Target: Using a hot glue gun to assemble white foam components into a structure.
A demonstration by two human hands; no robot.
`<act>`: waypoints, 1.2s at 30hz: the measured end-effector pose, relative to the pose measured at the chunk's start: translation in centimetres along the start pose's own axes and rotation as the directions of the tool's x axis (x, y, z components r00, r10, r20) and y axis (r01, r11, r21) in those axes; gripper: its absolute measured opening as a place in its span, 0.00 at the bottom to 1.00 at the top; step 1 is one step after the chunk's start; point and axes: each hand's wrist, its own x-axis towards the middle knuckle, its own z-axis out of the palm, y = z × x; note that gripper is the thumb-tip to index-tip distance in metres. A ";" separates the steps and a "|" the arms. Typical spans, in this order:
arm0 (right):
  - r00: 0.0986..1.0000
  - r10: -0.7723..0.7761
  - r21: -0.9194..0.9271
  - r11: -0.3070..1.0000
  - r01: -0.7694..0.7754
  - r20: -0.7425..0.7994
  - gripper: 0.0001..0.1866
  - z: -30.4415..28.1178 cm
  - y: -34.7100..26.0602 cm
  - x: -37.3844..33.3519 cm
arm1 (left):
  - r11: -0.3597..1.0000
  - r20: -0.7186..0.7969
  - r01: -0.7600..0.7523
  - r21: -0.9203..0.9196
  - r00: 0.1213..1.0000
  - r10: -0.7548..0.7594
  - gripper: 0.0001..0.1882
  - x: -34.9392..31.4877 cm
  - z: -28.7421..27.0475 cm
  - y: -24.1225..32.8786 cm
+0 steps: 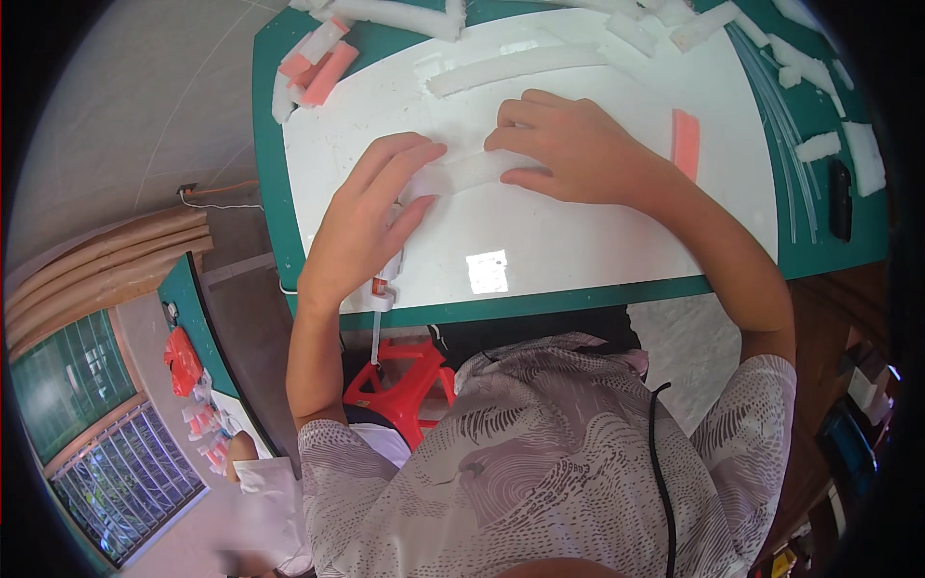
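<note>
A short white foam strip (469, 172) lies on the white board (597, 250) between my two hands. Its left end is gripped by my left hand (374, 207), between the thumb and the fingers. At the other end, the fingers and thumb of my right hand (568, 144) close around it. Part of each end is hidden by the hands. Beneath my left wrist a white hot glue gun (383, 292) shows in part, with a clear glue stick (376, 337) reaching past the table edge. Farther back lies a longer white foam strip (520, 67).
A pink foam strip (685, 144) lies right of my right hand. Pink and white foam pieces (323, 67) are heaped at the back left. Clear glue sticks (779, 125) and a black cutter-like tool (840, 200) lie on the right. A red stool (400, 390) stands below the table edge.
</note>
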 end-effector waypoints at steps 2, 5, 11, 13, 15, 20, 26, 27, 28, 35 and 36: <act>1.000 0.006 0.002 1.000 -0.006 0.014 0.14 -0.1 -0.1 0.0 | 1.000 -0.014 -0.008 -0.016 1.000 0.008 0.24 0.0 0.3 0.1; 0.999 0.026 0.020 0.999 -0.027 0.022 0.14 -0.1 -0.2 0.1 | 0.999 -0.032 -0.021 -0.027 0.999 0.020 0.23 0.0 0.6 0.0; 1.000 0.026 0.017 1.000 -0.026 -0.004 0.14 0.0 0.1 0.0 | 0.998 -0.040 -0.004 -0.061 0.999 0.001 0.24 0.4 1.1 -0.2; 0.997 0.020 0.100 0.995 -0.012 -0.075 0.16 -0.7 -0.3 0.2 | 0.996 -0.058 -0.008 -0.094 0.998 0.003 0.24 0.2 1.0 -0.2; 0.991 0.021 0.203 0.979 0.006 -0.135 0.17 -1.7 -0.4 0.6 | 0.998 -0.088 -0.004 -0.064 0.996 -0.002 0.25 0.5 1.1 -0.1; 0.961 0.135 0.367 0.929 -0.038 -0.242 0.22 -3.1 1.0 0.8 | 1.000 -0.108 0.004 0.007 0.994 -0.003 0.24 0.2 1.1 -0.4; 0.904 0.368 0.567 0.801 -0.190 -0.218 0.20 -3.0 2.2 1.0 | 0.999 -0.115 0.037 0.038 0.993 -0.032 0.25 -0.3 -0.3 -0.2; 0.890 0.424 0.581 0.773 -0.257 -0.170 0.18 -3.1 2.0 1.0 | 0.997 -0.123 0.050 0.058 0.992 -0.043 0.24 -0.3 -0.5 -0.1; 0.870 0.478 0.590 0.740 -0.324 -0.121 0.17 -3.3 1.9 1.0 | 0.997 -0.134 0.052 0.058 0.990 -0.044 0.24 -0.4 -0.7 -0.1; 0.876 0.423 0.721 0.679 -0.138 -0.231 0.19 -2.9 3.5 1.1 | 0.994 -0.120 0.089 0.071 0.990 -0.080 0.25 0.4 -2.0 -2.2; 0.850 0.489 0.716 0.664 -0.217 -0.196 0.17 -3.2 3.5 1.1 | 0.991 -0.126 0.112 0.080 0.987 -0.102 0.25 0.6 -2.2 -2.5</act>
